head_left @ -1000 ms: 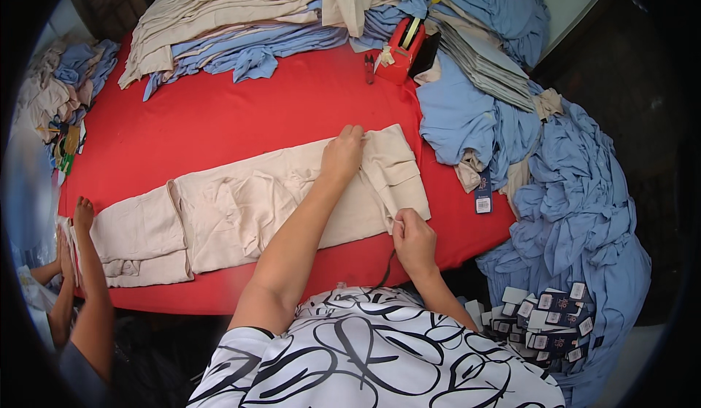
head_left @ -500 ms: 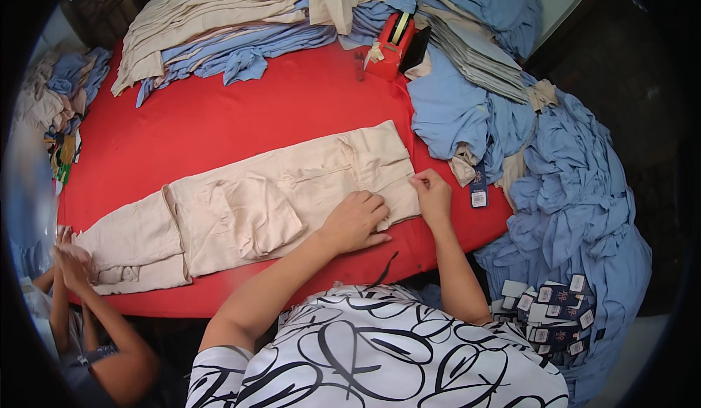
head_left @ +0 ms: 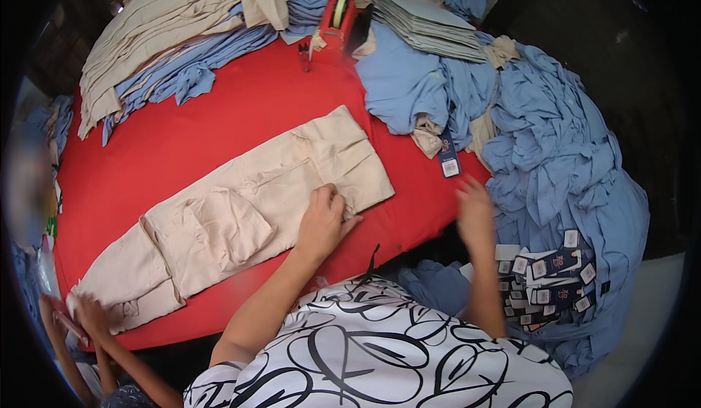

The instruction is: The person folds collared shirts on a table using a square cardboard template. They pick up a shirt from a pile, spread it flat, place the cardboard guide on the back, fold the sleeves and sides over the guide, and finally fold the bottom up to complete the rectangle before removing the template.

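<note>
A long beige garment (head_left: 197, 225), folded into a strip with a bunched part in its middle, lies slantwise on the red-covered table (head_left: 212, 138). My left hand (head_left: 320, 219) rests on its near edge toward the right end, fingers bent and thumb held apart. Off the cloth, my right hand (head_left: 476, 214) hangs past the table's right edge, smeared by motion. Just beyond it lies a dark blue hang tag (head_left: 448, 158) with a white label. At the garment's far left end are another person's hands (head_left: 87, 317), blurred.
Beige garments (head_left: 157, 28) lie stacked over blue ones at the back. A red tape dispenser (head_left: 336, 32) stands beside a stack of grey flat sheets (head_left: 423, 28). Blue garments (head_left: 555, 138) heap along the right, with a pile of hang tags (head_left: 544, 280) near my right forearm.
My right hand has left the garment's right end and moved right, toward the tags. My left hand stays on the cloth. The whole view has shifted and turned slightly.
</note>
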`<state>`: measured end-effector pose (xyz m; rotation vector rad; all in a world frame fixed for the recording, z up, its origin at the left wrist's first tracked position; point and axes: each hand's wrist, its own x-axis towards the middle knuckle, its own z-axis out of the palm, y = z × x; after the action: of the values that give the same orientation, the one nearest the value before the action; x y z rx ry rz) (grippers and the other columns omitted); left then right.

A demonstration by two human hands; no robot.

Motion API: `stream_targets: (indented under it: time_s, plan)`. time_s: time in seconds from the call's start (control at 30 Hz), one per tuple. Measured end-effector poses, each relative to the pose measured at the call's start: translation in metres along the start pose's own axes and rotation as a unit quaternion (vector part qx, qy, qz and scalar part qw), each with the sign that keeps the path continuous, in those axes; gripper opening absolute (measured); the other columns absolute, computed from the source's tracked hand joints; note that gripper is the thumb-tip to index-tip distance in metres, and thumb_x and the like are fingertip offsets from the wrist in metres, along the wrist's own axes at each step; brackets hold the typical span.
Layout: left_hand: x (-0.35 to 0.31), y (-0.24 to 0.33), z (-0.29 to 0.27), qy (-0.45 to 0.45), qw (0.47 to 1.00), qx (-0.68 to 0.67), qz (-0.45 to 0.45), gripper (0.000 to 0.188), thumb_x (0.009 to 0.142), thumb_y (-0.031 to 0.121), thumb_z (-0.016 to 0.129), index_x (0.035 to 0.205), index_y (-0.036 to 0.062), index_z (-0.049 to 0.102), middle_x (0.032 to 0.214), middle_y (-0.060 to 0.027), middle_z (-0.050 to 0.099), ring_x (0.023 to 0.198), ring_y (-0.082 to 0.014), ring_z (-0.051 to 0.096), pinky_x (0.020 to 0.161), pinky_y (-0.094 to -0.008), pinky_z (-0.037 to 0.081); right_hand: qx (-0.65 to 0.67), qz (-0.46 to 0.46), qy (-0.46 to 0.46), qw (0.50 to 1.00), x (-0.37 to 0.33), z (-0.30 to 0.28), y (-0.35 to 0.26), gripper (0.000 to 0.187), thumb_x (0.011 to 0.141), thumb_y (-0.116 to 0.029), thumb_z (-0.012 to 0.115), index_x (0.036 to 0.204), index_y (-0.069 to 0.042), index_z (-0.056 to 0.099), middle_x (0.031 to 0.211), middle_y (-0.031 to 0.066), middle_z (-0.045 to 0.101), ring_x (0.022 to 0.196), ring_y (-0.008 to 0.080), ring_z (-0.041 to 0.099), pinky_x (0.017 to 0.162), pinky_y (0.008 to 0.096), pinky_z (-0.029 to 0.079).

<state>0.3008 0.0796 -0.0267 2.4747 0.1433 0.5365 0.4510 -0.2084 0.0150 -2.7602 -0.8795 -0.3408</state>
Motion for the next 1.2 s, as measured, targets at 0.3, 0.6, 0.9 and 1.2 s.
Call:
stream_targets:
  time_s: [0.3,0.6,0.9,1.2]
  plan:
    - [-0.014,0.005,0.001,0.020,0.991,-0.080,-0.109,0.017,0.079,0.000,0.066,0.096,0.0009,0.065,0.098,-0.0124,0.061,0.092,-0.0331,0.057,0.082,-0.0404,0.048,-0.027,0.057,-0.034,0.997,-0.029,0.076,-0.013,0.068,0.097,-0.036,0.054,0.153,-0.005,0.030,0.158,0.0160,0.031,0.148,0.0328,0.025,0.119,0.0534,0.017]
    - [-0.012,0.004,0.012,0.061,0.947,-0.252,-0.190,0.031,0.079,-0.010,0.055,0.108,0.0009,0.056,0.103,-0.0169,0.059,0.091,-0.0327,0.061,0.081,-0.0398,0.049,0.438,0.605,0.077,0.661,-0.112,0.093,0.058,0.040,0.101,-0.033,0.054,0.113,0.002,0.065,0.105,0.0162,0.067,0.093,0.0212,0.068,0.060,0.0292,0.056]
    - [-0.018,0.016,-0.007,0.021,0.998,0.053,-0.024,0.027,0.076,0.017,0.074,0.097,0.0083,0.057,0.101,-0.0109,0.055,0.092,-0.0293,0.054,0.080,-0.0406,0.039,0.020,0.061,0.044,0.997,0.052,0.094,0.066,0.041,0.104,-0.022,0.042,0.141,-0.005,0.049,0.149,0.0145,0.044,0.142,0.0321,0.035,0.116,0.0515,0.025]
    - [-0.019,0.007,-0.005,0.002,0.999,0.040,-0.028,0.017,0.075,0.016,0.069,0.089,0.0083,0.060,0.095,-0.0080,0.056,0.087,-0.0272,0.052,0.080,-0.0415,0.039,0.148,0.367,-0.053,0.917,-0.194,0.138,0.045,0.075,0.104,-0.042,0.041,0.146,0.017,0.022,0.156,0.0360,0.015,0.146,0.0456,0.019,0.119,0.0446,0.020]
